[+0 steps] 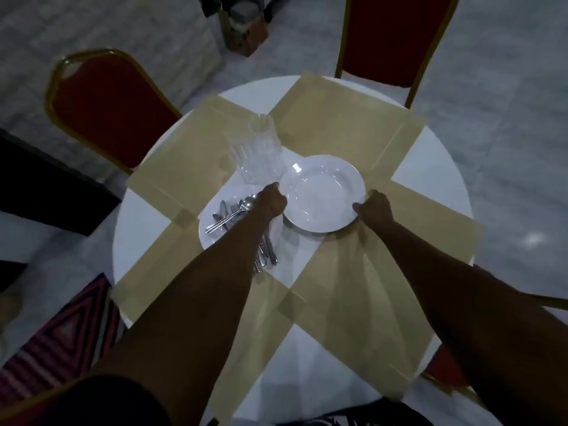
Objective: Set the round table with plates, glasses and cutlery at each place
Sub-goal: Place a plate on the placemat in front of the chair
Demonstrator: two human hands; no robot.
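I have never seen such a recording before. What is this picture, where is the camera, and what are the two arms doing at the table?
There is no machine here: a person wears one camera on the head, so you look forward and down along their own two bare arms. It is a single view.

Below is a round white table with four beige placemats laid in a cross. Two red chairs with gold frames stand on the far side.

Both hands grip one white plate near the middle: the left hand holds its left rim, the right hand its right rim. Whether the plate is lifted or resting I cannot tell.

Beside it on the left lies another white plate carrying a loose pile of cutlery. Behind that stand clear glasses, close together. No place is set yet.
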